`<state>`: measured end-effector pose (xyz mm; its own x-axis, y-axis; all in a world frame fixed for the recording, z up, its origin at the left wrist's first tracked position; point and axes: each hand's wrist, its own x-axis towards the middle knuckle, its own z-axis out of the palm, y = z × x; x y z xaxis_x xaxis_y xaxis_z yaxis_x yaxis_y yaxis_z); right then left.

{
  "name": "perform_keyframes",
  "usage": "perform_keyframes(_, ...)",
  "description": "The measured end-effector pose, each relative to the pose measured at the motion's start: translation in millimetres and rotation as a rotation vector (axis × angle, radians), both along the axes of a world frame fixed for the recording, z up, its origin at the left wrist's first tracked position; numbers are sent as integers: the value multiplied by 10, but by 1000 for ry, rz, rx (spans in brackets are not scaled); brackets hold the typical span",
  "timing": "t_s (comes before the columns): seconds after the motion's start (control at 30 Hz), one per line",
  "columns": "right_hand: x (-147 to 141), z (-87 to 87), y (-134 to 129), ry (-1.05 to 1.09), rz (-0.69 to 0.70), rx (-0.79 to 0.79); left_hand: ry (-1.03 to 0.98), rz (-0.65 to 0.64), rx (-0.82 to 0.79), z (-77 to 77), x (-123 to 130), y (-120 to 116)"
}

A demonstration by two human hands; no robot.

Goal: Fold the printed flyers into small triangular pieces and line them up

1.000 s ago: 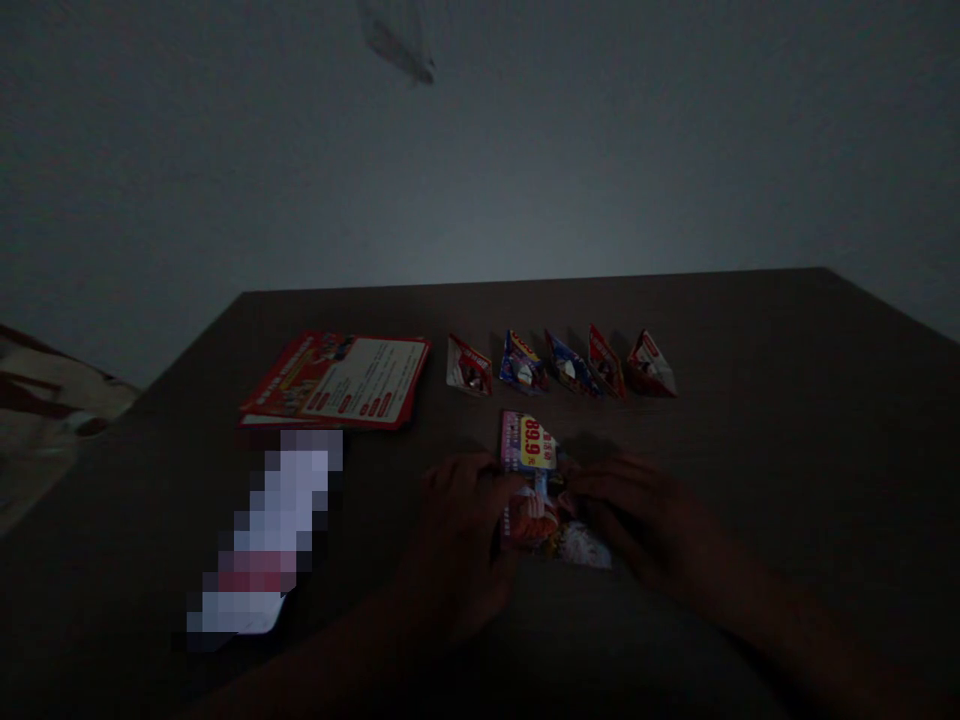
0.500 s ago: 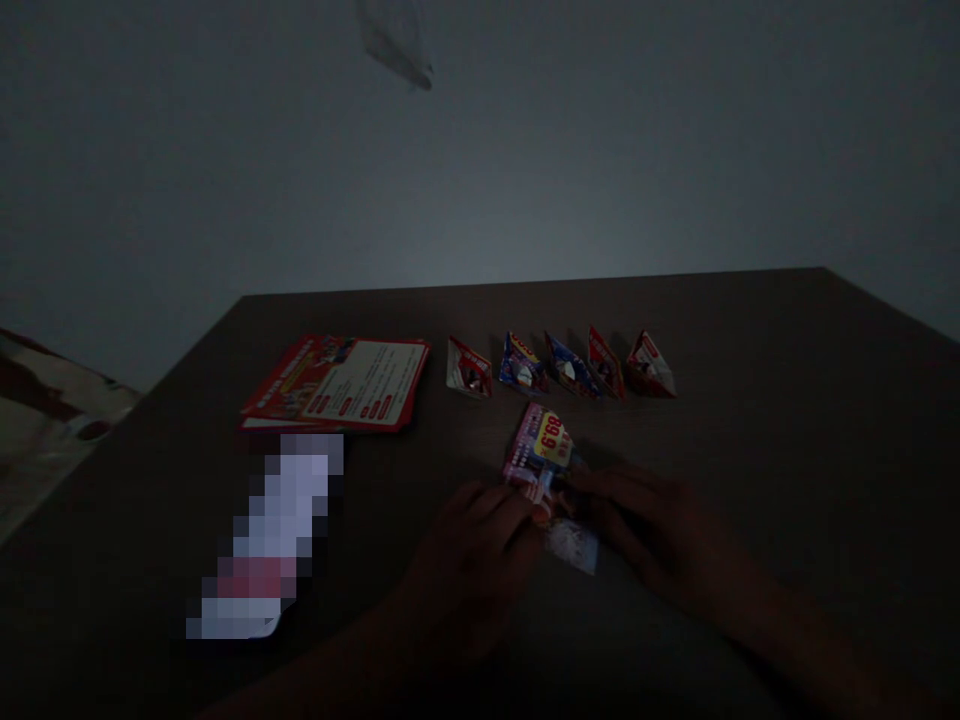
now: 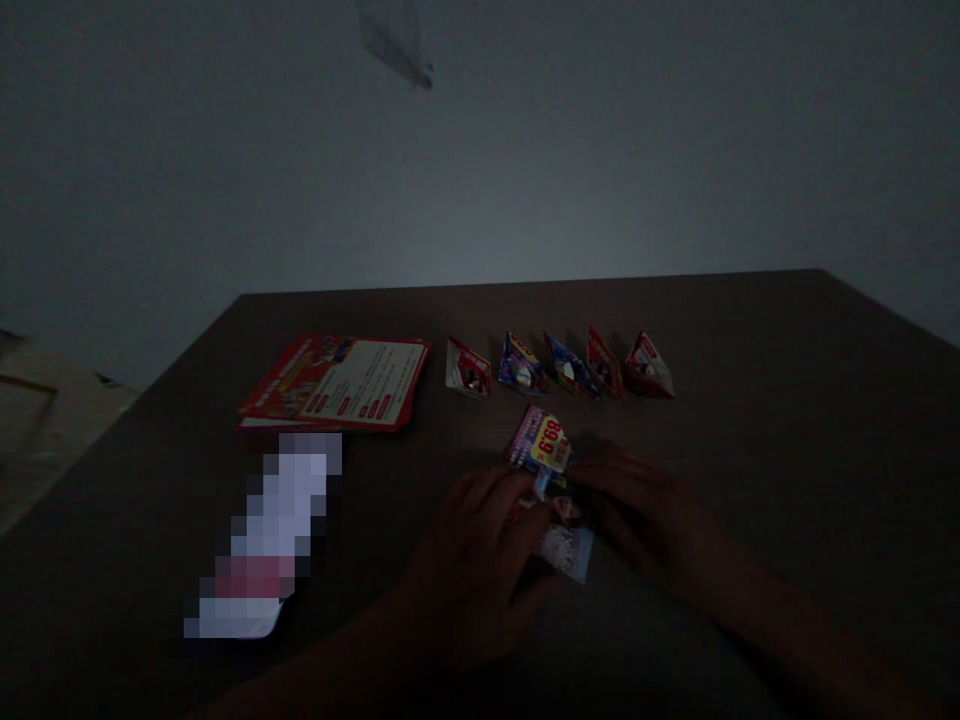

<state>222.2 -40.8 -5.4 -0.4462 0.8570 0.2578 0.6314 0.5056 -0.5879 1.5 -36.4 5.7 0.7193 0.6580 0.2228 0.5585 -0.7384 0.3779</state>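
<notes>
A colourful printed paper flyer [image 3: 545,440], partly folded, lies on the table with large red numerals on its yellow patch. My left hand [image 3: 484,545] covers its left side, with curled fingers and the thumb pressing on the paper. At the right edge of the flyer, my right hand [image 3: 645,515] has its fingers closed on the paper. Fingertips hide the middle folds, and the dim light blurs details. Beyond the flyer stand several folded paper boats [image 3: 523,365] in a row, made from similar printed paper.
To the left lies a stack of red and white printed flyers [image 3: 367,385]. Nearer me is a phone-like object [image 3: 274,540] with a pixelated face. The dark table [image 3: 780,400] meets a grey wall [image 3: 600,150]. A translucent bag [image 3: 397,40] hangs above.
My left thumb has moved right across the flyer, and the left fingers have shifted slightly up. The flyer has turned a little beneath my hands. The boats and stack stay put.
</notes>
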Motion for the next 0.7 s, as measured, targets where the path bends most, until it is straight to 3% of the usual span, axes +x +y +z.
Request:
perform_keyframes(0.17, 22, -14, -5, 13, -4, -16, -8, 17, -82, -33, 7, 0)
perform_keyframes(0.47, 16, -27, -8, 64, -14, -41, -9, 92, -86, -72, 64, 2)
perform_keyframes(0.7, -9, 7, -4, 71, -16, -66, -33, -150, 44, -57, 59, 8)
